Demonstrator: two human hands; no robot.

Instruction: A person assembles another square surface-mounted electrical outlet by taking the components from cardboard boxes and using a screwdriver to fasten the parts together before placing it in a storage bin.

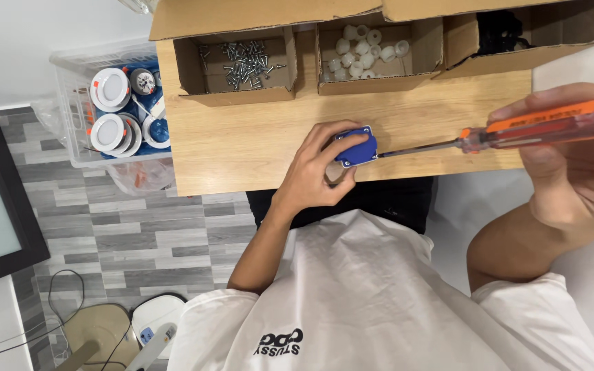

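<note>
Fingers of the left hand (314, 175) pinch a small blue square plastic part (357, 148) at the desk (242, 144) edge, frame centre. Right hand (572, 165) grip is closed around an orange clear-handled screwdriver (544, 124), its tip touching the part.

Left hand (317, 168): forearm bare, entering from 7 o'clock and reaching toward 1 o'clock; wrist straight; fingers curled inward, thumb on the near side, closed in a firm grasp.

Right hand (572, 154): at 3 o'clock of the left hand, well apart from it; arm bent sharply at the elbow, forearm bare; fingers wrapped shut in a grip, knuckles toward 12 o'clock.
</note>
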